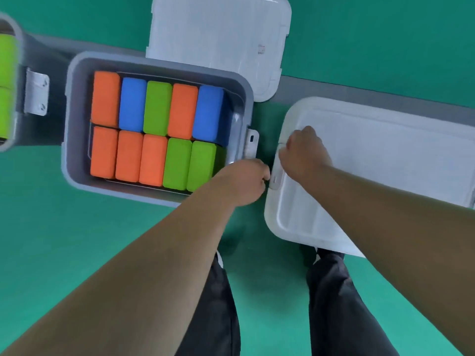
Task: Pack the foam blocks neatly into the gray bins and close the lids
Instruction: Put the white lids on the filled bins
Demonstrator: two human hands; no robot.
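An open gray bin (77, 104) sits on the green floor, filled with two neat rows of orange, blue and green foam blocks (156, 132). To its right a white lid (372, 181) covers another bin. My left hand (244, 181) has curled fingers at the latch on that lid's left edge. My right hand (303, 152) grips the same edge a little farther back. A second white lid (221, 37) lies on the floor behind the open bin.
At the far left another gray bin (15, 73) holds green blocks, with a white latch (37, 92) on its side. A gray strip runs across the floor behind the bins. My legs in dark trousers (341, 304) stand below.
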